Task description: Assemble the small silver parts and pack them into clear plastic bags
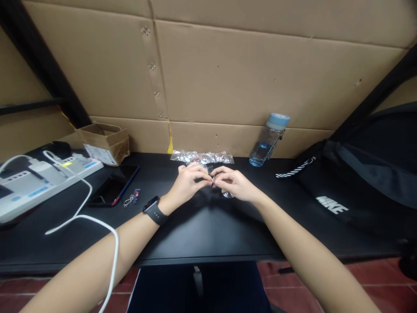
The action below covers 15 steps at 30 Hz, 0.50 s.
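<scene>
My left hand (192, 180) and my right hand (233, 183) meet over the middle of the black table, fingertips pinched together. Between them is a small thin flat piece (213, 180), seen edge-on with a dark edge; its exact kind does not show. Just below my right hand's fingers a shiny round metal piece (227, 194) is partly visible. Behind the hands lie several clear plastic packets (205, 157) with silvery round items and bits of red in them. A dark watch (155, 210) is on my left wrist.
On the left are a white power strip (48, 187) with cables, a small cardboard box (109, 141), a phone (114, 186) and a keyring (132, 198). A white cable (115, 248) loops across my left forearm. A water bottle (267, 141) and a black bag (355, 182) stand on the right.
</scene>
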{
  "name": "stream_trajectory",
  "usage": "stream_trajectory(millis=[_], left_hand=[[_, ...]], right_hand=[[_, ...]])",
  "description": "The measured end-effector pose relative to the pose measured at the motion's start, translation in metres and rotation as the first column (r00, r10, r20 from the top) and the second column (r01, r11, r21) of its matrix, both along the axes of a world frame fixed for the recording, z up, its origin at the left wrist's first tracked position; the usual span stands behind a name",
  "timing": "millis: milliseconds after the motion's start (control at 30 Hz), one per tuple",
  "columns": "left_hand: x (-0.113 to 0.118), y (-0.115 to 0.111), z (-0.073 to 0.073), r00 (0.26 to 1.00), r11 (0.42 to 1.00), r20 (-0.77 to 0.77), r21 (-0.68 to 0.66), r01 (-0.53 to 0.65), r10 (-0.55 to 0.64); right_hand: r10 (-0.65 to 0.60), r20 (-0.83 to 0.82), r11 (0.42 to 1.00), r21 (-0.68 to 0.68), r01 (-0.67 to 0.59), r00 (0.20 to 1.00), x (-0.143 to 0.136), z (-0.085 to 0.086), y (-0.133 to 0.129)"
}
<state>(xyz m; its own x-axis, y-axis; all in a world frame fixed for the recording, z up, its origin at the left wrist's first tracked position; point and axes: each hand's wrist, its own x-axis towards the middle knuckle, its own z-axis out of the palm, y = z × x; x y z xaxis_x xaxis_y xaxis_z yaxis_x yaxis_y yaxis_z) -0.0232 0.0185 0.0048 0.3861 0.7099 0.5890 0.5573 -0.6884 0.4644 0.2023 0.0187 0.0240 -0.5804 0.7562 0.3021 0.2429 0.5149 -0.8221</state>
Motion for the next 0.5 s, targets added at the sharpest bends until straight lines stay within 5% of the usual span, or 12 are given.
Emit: stream_trajectory(millis=[300, 500], left_hand=[[-0.0004, -0.0013, 0.008, 0.999, 0.997, 0.016, -0.054, 0.048, -0.047], [0.0028, -0.0048, 0.0071, 1.0, 1.0, 0.001, -0.031, 0.005, -0.005]], right_hand=[[-0.006, 0.036, 1.0, 0.03, 0.005, 0.999, 0.0016, -0.0065, 0.0014], [-0.089, -0.099, 0.996, -0.027, 0.086, 0.991, -0.0071, -0.0106, 0.0004]])
